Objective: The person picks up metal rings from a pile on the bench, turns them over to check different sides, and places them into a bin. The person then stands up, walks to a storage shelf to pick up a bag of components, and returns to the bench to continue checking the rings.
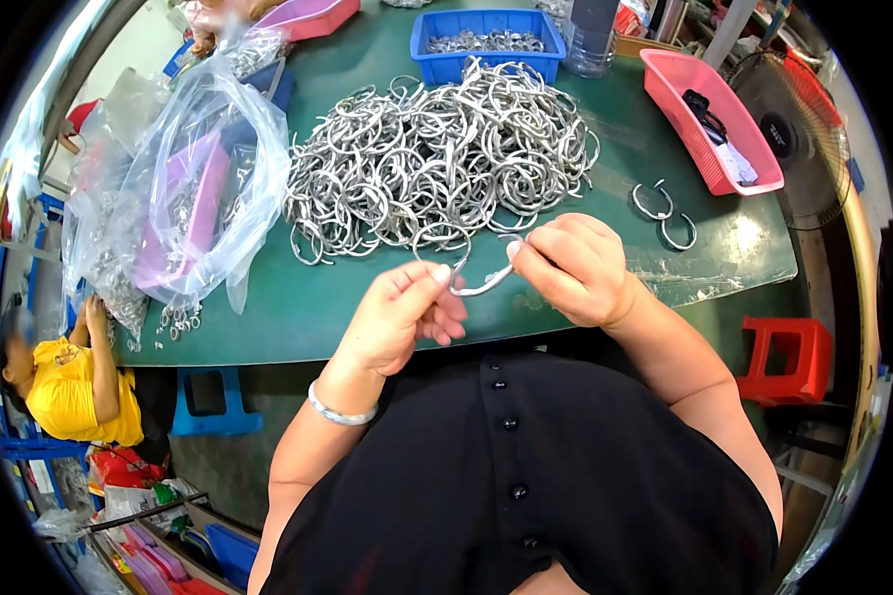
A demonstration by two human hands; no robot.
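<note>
Between my two hands a silvery open metal bangle [488, 287] curves in a shallow arc over the near table edge. My left hand [399, 307] pinches one end of it between thumb and forefinger, the other fingers curled. At the opposite end, my right hand [577, 268] is closed with thumb and forefinger on it. Just beyond my fingers rises a large heap of similar metal bangles [437, 159]. One bangle of the heap [441, 230] lies right behind my left fingertips. Two separate bangles [653, 201] rest on the table to the right.
The green table [625, 129] carries a blue tray [488, 74] of small metal parts, a pink basket [665, 79] and plastic bags [238, 99] around a purple tray [208, 198]. A fan [794, 134] stands at right. Red [789, 362] and blue stools [218, 421] are below. Someone in yellow [79, 387] sits left.
</note>
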